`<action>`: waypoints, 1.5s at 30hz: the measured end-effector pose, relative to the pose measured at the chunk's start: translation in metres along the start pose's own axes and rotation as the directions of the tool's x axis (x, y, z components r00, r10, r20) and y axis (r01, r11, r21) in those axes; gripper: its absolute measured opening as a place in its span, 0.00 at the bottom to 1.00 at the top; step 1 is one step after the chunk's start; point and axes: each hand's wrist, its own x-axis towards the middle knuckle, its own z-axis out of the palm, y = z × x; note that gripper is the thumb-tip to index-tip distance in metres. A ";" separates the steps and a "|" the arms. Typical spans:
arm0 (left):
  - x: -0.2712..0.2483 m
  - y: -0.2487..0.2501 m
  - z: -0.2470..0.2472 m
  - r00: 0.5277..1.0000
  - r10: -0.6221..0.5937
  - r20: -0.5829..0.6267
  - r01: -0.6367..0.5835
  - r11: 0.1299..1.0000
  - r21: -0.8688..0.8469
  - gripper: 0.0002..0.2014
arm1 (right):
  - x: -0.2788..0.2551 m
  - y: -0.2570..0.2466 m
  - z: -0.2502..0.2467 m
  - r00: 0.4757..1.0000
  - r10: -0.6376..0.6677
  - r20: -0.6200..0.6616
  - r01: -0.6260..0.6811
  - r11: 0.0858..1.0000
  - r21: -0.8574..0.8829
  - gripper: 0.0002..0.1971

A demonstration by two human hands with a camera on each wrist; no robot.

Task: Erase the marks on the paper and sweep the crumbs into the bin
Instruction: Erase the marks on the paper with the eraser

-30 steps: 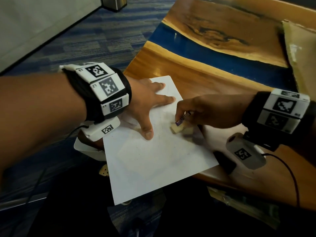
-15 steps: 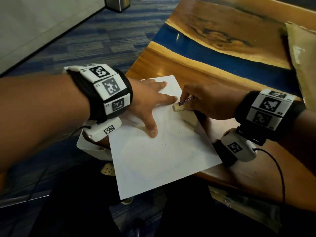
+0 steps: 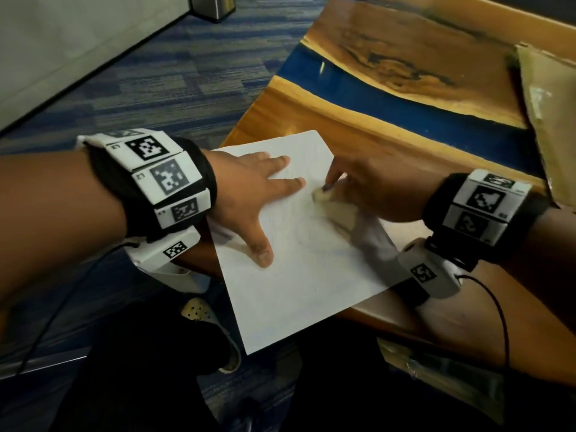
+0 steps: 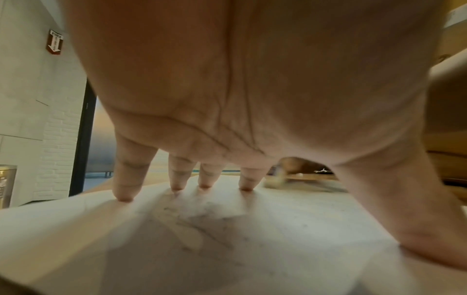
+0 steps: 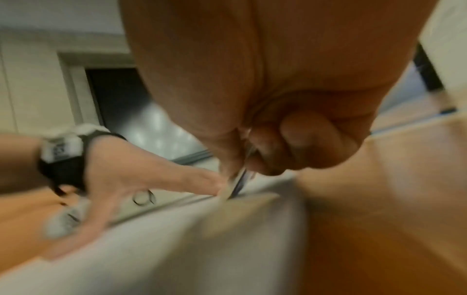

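left hand [image 3: 249, 194] flat, pinning paper [image 3: 299, 275] to counter [image 3: 389, 145] | right hand [image 3: 364, 188] pinching eraser [image 3: 322, 194], rubbing marks

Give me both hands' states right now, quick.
Left hand: open, fingers spread flat, pressing the white sheet of paper.
Right hand: closed, pinching the small cream block eraser against the paper.
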 end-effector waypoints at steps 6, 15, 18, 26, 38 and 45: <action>-0.002 -0.002 -0.001 1.000 0.008 0.023 -0.008 1.000 -0.010 0.69 | -0.013 -0.009 0.013 0.926 -0.224 0.303 0.202 0.974 0.104 0.08; -0.001 0.000 0.000 0.997 0.068 0.025 -0.069 0.998 0.012 0.68 | -0.012 -0.005 0.001 0.976 -0.146 0.160 0.158 0.985 -0.071 0.09; -0.001 0.002 -0.001 0.998 0.063 0.031 -0.063 0.998 0.014 0.68 | -0.006 0.014 -0.017 0.997 -0.022 -0.075 0.021 1.000 -0.013 0.06; 0.002 0.008 -0.011 0.998 0.024 0.065 -0.027 0.999 0.043 0.69 | -0.011 0.003 -0.006 0.990 -0.110 0.082 0.101 0.988 0.115 0.08; -0.009 0.010 -0.004 1.000 -0.006 -0.030 0.005 0.999 -0.035 0.62 | 0.007 0.004 -0.004 0.999 0.034 0.015 -0.031 0.988 -0.152 0.11; -0.005 0.008 0.008 0.998 0.022 -0.063 -0.025 0.999 -0.034 0.67 | -0.007 -0.017 0.011 0.947 -0.234 0.220 0.251 0.966 -0.054 0.09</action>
